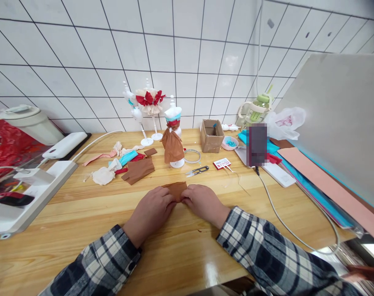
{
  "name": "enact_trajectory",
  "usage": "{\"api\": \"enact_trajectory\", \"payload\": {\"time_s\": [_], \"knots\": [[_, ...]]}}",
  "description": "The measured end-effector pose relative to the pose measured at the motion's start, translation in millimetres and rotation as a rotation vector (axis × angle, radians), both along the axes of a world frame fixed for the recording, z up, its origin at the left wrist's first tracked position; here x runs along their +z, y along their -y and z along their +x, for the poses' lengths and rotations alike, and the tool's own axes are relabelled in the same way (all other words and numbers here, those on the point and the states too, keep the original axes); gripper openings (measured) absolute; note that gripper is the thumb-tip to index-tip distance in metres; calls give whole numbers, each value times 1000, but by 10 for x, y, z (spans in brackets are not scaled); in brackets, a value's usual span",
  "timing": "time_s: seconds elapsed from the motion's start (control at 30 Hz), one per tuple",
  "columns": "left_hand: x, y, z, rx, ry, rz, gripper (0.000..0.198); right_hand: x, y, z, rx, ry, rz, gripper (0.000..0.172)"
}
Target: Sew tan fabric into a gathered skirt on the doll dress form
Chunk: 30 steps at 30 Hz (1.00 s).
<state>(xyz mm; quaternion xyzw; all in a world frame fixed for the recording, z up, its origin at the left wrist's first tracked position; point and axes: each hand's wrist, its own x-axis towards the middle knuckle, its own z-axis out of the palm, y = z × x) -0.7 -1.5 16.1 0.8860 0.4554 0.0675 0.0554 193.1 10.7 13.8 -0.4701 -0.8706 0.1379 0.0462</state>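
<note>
Between my hands lies a small brown piece of fabric (177, 190) on the wooden table (187, 246). My left hand (152, 209) grips its left side, fingers bent at the near edge. At the right side, my right hand (203, 202) pinches the same fabric. Beyond them stands a small white dress form (173, 111) wearing a brown skirt (173, 144) with red and light-blue bands. Thread snips (197, 170) rest just past my right hand, with a white-and-red packet (221, 163) farther right. More brown fabric (139, 169) lies past my left hand.
Fabric scraps (105, 174) are heaped at left. Two more dress forms (151, 109) stand near the tiled wall. A cardboard box (212, 142), a pink bowl (230, 143) and a green bottle (257, 109) are at the back right. A power strip (35, 197) edges the left; a cable (277, 209) curves at right.
</note>
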Motion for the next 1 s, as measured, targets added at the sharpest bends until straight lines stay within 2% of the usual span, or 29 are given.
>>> {"api": "enact_trajectory", "payload": {"time_s": [0.37, 0.6, 0.87, 1.0], "knots": [[29, -21, -9, 20, -25, -64, 29, 1, 2, -2, -16, 37, 14, 21], [11, 0, -11, 17, -12, -6, 27, 4, 9, 2, 5, 29, 42, 24], [21, -26, -22, 36, 12, -73, 29, -3, -13, 7, -23, 33, -2, 20], [10, -28, -26, 30, -14, -53, 29, -11, -16, 4, -29, 33, -10, 19]]}}
